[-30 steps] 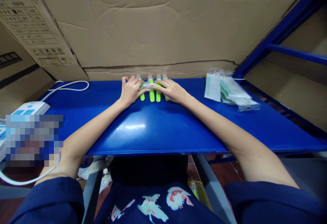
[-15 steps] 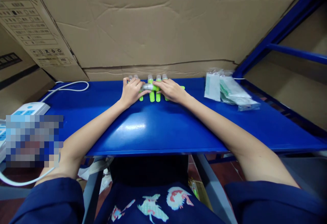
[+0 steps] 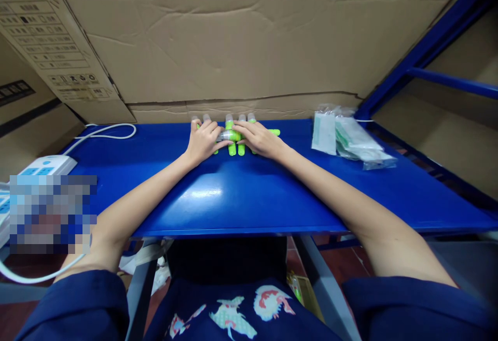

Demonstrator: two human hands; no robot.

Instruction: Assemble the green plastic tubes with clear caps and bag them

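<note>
A lime-green tube with a clear cap [image 3: 235, 135] lies sideways between my hands, across several similar tubes. My left hand [image 3: 202, 141] has its thumb and fingers closed round the clear capped end. My right hand [image 3: 260, 138] grips the green body, whose rounded far end pokes out past the knuckles. Beneath and behind them stand out upright-pointing green tubes [image 3: 232, 149] with clear caps towards the cardboard. More tubes are partly covered by my left hand, one showing its cap [image 3: 206, 117].
Clear plastic packets with white and green contents [image 3: 352, 133] lie on the blue table [image 3: 241, 196] to the right. A white power strip [image 3: 58, 165] with a looped cable [image 3: 111, 131] is at the left. A cardboard wall [image 3: 249, 45] stands behind.
The held tube has shifted slightly down, and less of its clear end shows beside my left fingers. Both hands keep their hold in nearly the same place.
</note>
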